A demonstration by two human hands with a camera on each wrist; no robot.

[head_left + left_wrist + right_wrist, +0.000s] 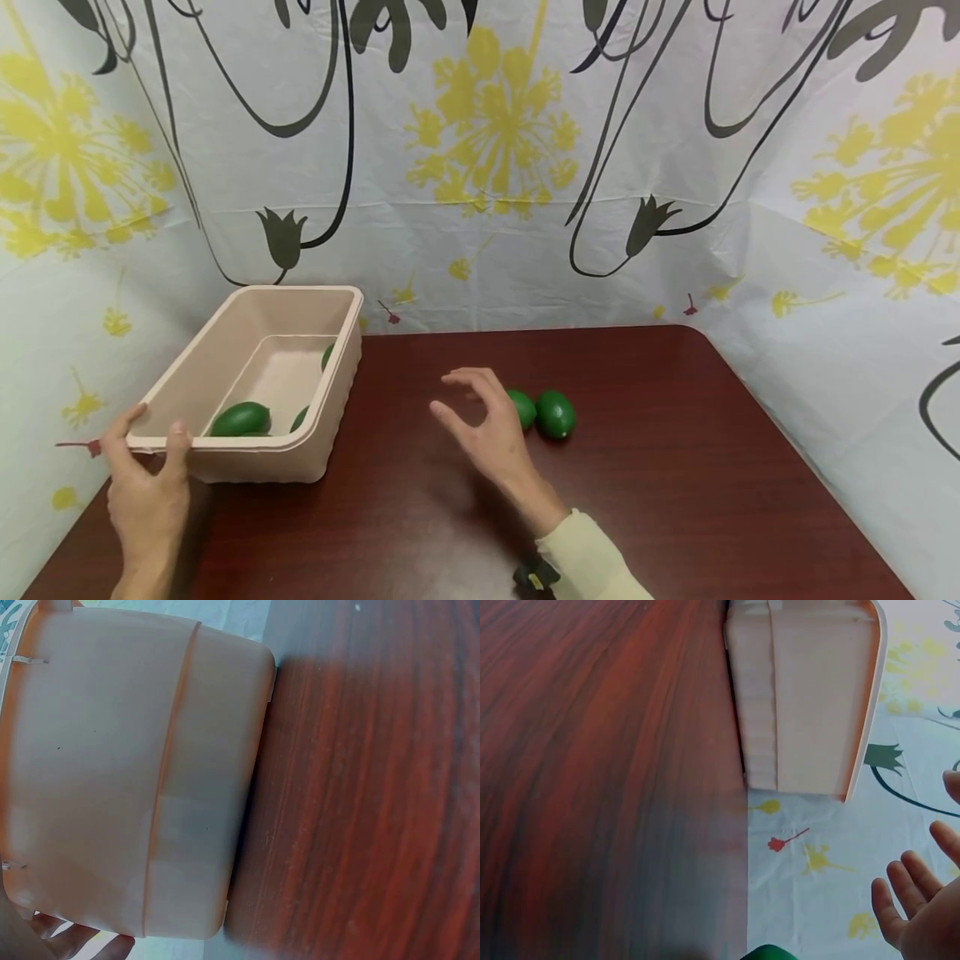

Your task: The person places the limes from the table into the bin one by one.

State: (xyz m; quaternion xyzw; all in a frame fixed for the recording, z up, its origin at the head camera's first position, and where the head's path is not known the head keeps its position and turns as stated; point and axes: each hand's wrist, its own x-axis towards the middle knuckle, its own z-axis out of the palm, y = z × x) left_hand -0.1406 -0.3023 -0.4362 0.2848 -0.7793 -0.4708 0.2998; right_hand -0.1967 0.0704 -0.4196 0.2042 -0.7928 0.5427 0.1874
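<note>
A beige plastic bin (341,392) stands at the left of the table, with several green limes inside; one lime (241,419) lies near its front wall. My left hand (150,492) grips the bin's near left corner, thumb on the front rim. In the left wrist view its fingers (71,941) show at the bin's edge. My right hand (491,433) is raised over the table, fingers spread in a loose curve and holding nothing. Just right of it sit two limes, one lime (556,415) in full sight and another lime (522,408) partly hidden behind the hand.
The dark red wooden table (675,467) extends to the right, its rounded far corner against a patterned cloth (480,275) hung behind and at both sides. A small black object (536,577) shows at the right sleeve (592,554).
</note>
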